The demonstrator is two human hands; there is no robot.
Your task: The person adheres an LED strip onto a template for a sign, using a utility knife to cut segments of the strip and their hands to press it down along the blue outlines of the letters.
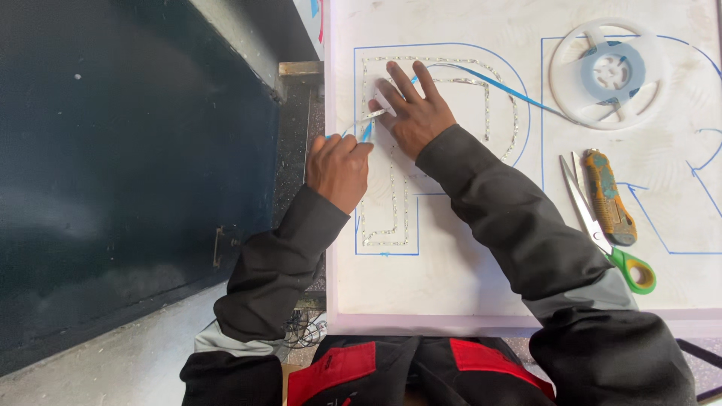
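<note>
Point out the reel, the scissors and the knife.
reel [608,72]: head view, on its pale blue hub.
scissors [635,271]: head view, on the green handle loop.
knife [609,197]: head view, on the middle of its worn body.

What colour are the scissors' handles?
Green, on the steel-bladed scissors; head view shows them best.

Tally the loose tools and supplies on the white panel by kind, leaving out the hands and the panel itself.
Scissors with green handles: 1
Utility knife, worn orange and green: 1
White tape reel: 1
Blue-backed strip running from the reel to the hands: 1
Total: 4
</note>
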